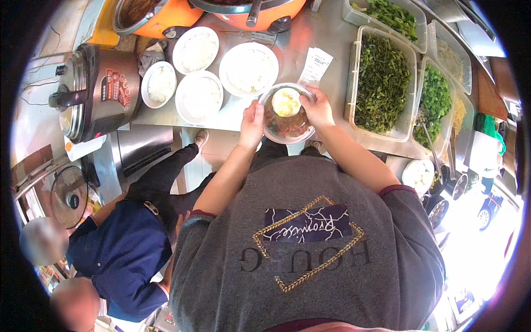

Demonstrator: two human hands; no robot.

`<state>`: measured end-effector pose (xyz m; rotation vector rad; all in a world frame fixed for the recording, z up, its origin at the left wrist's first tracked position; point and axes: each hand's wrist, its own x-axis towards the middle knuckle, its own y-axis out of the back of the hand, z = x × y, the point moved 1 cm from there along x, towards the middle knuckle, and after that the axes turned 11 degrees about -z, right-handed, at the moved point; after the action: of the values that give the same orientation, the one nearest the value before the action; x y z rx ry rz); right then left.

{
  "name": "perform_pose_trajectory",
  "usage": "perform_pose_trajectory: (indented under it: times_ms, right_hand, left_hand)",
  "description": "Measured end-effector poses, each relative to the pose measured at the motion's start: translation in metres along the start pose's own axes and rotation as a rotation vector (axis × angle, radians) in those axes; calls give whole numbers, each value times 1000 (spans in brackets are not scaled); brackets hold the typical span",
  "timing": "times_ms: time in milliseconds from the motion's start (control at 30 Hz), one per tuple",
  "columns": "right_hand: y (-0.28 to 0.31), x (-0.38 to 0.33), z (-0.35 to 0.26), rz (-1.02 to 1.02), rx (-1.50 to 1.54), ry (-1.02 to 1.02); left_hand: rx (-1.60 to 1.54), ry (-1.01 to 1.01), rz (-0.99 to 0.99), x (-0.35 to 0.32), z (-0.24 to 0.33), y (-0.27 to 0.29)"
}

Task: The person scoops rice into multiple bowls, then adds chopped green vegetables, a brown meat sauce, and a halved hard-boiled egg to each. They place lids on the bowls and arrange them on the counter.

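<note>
Head view looks down on a clear bowl [287, 114] held at the front edge of a steel counter [326, 39], just above the gap between counter and body. Inside it sit dark reddish food and half a boiled egg [286, 102]. The left hand [252, 125] grips the bowl's left rim with curled fingers; the right hand [319, 109] closes on the right rim, thumb over the edge. Judging by this, the bowl is being carried or steadied while it is filled, and any further move calls for keeping it level so the egg does not slide. Just beyond lie four white bowls of rice [248, 68] and a paper slip [316, 66]. Tubs of chopped greens [381, 83] stand to the right, a rice cooker [95, 91] far left.
</note>
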<state>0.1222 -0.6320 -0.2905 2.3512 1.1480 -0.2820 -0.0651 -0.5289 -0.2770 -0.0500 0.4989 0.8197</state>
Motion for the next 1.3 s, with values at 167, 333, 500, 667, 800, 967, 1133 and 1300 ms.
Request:
perform_pose_trajectory:
  times_ms: [167, 333, 500, 667, 800, 967, 1133, 1300]
  right_hand:
    - [-6, -16, -25, 3, -246, 48]
    - [-3, -27, -57, 33, -501, 74]
    - [-3, -16, -60, -56, -729, 57]
    - [-11, -34, -53, 94, -753, 334]
    - [-11, -58, -52, -59, -728, 508]
    - [18, -1, -41, 177, -274, 38]
    - [28, 64, -29, 254, -482, -349]
    - [32, 78, -23, 251, -281, -356]
  left_hand:
    - [143, -30, -122, 3, 8, 1]
    - [504, -353, -165, 7, 23, 4]
    - [783, -645, -288, 13, 29, 4]
    - [887, -606, -348, 18, 24, 4]
    - [758, -656, -227, 17, 10, -4]
    - [-133, -26, -83, 1, -6, -5]
    - [-123, 158, -173, -8, 7, -4]
    - [-373, 221, -191, -16, 17, 6]
